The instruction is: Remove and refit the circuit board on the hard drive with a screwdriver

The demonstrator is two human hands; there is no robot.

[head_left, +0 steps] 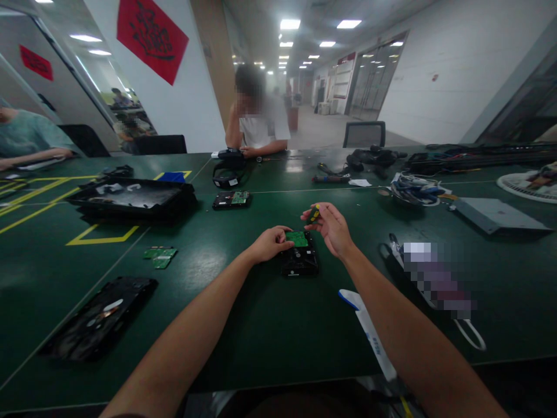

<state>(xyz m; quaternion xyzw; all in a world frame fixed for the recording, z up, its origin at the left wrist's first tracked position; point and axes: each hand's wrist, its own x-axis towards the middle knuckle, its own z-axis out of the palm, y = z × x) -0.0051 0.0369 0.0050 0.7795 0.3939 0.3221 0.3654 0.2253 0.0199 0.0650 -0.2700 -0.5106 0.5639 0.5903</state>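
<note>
A black hard drive (299,261) with a green circuit board (297,238) on top lies on the dark green table (243,325) in front of me. My left hand (272,242) rests on the drive's left edge, fingers curled against the green board. Just right of and above the drive, my right hand (331,226) pinches a small yellow and black screwdriver (315,213) between thumb and fingers.
Loose green boards (160,256) lie to the left, an opened black drive (101,316) nearer the front left, a black tray (130,198) and another drive (231,200) farther back. A lanyard with a badge (435,281) lies right. A person sits across the table; cables and tools crowd the far right.
</note>
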